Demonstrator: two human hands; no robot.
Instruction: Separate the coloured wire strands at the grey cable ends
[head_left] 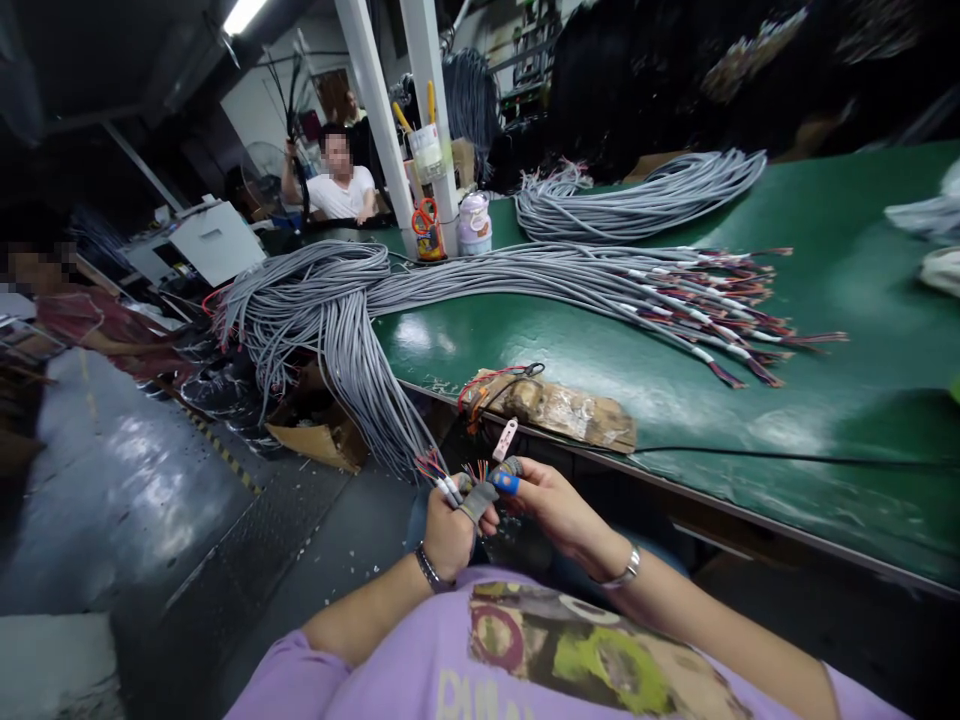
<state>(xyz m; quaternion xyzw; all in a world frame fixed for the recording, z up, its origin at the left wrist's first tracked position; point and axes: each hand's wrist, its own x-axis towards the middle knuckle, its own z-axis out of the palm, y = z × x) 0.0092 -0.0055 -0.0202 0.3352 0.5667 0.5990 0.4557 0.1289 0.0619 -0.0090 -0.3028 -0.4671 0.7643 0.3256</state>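
Grey cables (379, 370) hang off the table edge, and their stripped ends with thin coloured wires (431, 466) reach my left hand (450, 525). That hand is closed around the cable ends, just below white bands on the sheaths. Close beside it, my right hand (540, 495) is pinched, with grey coverings on its fingertips and a blue wrap on one finger. Its fingertips meet the fanned coloured wires (478, 470) near the left thumb. Whether a wire is between them is too small to make out.
On the green table (847, 440) lie more grey cables (525, 270), a coiled cable bundle (637, 200) and a worn wooden block (559, 405). Orange-handled scissors (425, 215) and a jar (474, 225) stand by a white post. A cardboard box (319, 430) is below. Two people sit beyond.
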